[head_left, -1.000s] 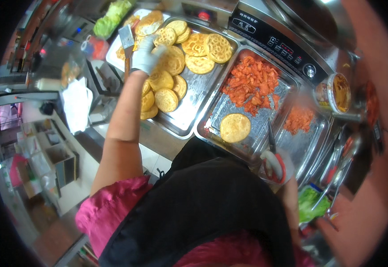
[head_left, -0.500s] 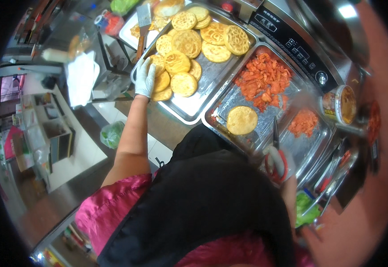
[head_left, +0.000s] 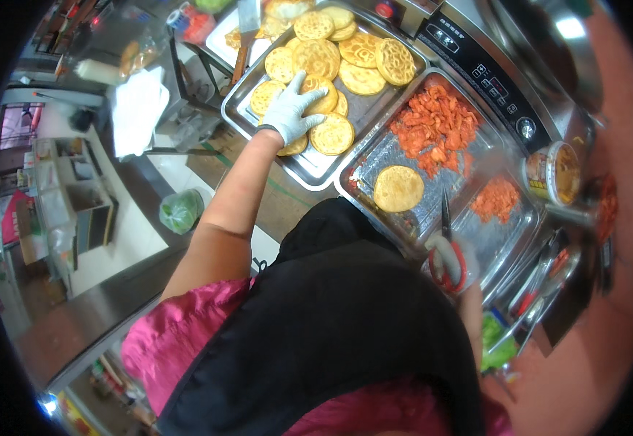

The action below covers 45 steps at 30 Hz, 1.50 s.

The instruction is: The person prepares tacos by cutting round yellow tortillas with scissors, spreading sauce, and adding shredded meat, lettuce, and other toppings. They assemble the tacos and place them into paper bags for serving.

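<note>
Over the near left part of a metal tray (head_left: 303,182) of round golden flatbreads (head_left: 315,58), my gloved left hand (head_left: 287,115) has its fingers spread. Its fingertips lie across several breads, and the thumb reaches onto a near flatbread (head_left: 332,135). My gloved right hand (head_left: 440,256) is closed on the red handles of a pair of scissors (head_left: 446,207), blades pointing away from me. Under the blades is a second metal tray (head_left: 342,183). It holds a single flatbread (head_left: 398,188), a large heap of red-orange meat pieces (head_left: 432,127) and a smaller chopped pile (head_left: 496,200).
A black control panel (head_left: 498,87) borders the trays at the far right, near an open tub (head_left: 563,173) of brown paste. A spatula (head_left: 243,58) lies at the far left tray. Lower down are a bagged green vegetable (head_left: 180,211) and lettuce (head_left: 498,341).
My left hand has shifted right from the tray's left edge onto the flatbreads, and its fingers have spread. My right hand with the scissors has barely moved.
</note>
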### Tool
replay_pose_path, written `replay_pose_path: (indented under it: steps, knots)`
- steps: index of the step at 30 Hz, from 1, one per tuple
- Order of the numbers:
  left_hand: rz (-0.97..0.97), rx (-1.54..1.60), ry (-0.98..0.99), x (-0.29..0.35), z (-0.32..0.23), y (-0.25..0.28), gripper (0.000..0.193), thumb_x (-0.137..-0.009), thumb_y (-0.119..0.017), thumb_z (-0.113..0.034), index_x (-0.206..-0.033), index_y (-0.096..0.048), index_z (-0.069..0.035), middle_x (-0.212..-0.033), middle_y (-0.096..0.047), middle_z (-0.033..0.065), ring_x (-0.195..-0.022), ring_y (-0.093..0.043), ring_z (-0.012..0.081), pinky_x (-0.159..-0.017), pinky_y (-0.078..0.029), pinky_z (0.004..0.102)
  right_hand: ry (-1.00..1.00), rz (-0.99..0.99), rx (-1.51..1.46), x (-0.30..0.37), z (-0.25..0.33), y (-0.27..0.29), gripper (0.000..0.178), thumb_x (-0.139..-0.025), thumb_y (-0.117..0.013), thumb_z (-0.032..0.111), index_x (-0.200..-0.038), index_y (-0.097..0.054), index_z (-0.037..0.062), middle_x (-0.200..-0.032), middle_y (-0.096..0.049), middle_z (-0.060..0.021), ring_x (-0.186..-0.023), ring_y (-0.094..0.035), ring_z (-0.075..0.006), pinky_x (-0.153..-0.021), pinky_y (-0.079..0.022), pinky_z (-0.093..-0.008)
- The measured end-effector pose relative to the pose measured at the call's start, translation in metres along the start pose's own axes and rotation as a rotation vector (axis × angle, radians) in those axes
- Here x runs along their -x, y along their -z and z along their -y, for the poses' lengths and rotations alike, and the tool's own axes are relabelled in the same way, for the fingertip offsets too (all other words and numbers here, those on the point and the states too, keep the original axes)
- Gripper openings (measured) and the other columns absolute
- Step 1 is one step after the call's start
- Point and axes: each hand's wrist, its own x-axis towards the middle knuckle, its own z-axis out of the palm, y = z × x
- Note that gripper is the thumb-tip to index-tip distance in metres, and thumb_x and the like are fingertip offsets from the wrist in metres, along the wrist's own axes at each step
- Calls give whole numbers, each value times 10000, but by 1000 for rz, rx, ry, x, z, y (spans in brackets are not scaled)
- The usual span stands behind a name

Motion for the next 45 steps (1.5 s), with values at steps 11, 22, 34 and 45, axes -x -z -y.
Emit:
replay_pose_path:
  steps: [11, 22, 34, 45]
  knots:
    - [-381, 238, 138, 17, 61, 6, 194, -841, -693, 46, -997, -694, -69, -1040, -706, 86, -959, -682, 190, -872, -532, 300, 36, -12, -73, 0, -31, 15, 214, -982, -591, 181, -906, -646, -12, -586, -579, -63, -431, -529, -175, -452, -436, -280]
    - [448, -533, 23, -120, -49, -34, 428, -834, -739, -259, -1216, -637, -96, -1257, -643, 211, -1181, -621, 358, -971, -511, 447, 23, 16, 83, 1, 0, 0, 227, -1004, -573, 196, -918, -646, -2, -548, -562, -33, -428, -526, -132, -444, -439, -270]
    - [362, 5, -127, -145, -44, 46, 423, -768, -854, -336, -1031, -638, -85, -967, -687, 129, -921, -649, 299, -832, -507, 389, 144, 159, -262, -3, -55, 31, 253, -1018, -547, 210, -950, -638, -16, -589, -570, -40, -445, -526, -142, -454, -442, -273]
    - [416, 2301, 196, -41, -192, 2, 566, -991, -616, -164, -1488, -378, -30, -1448, -516, 175, -1329, -527, 319, -1104, -470, 485, 481, 298, -130, 6, 33, 9, 329, -1016, -580, 340, -1057, -593, 13, -727, -582, -28, -618, -584, -112, -584, -483, -258]
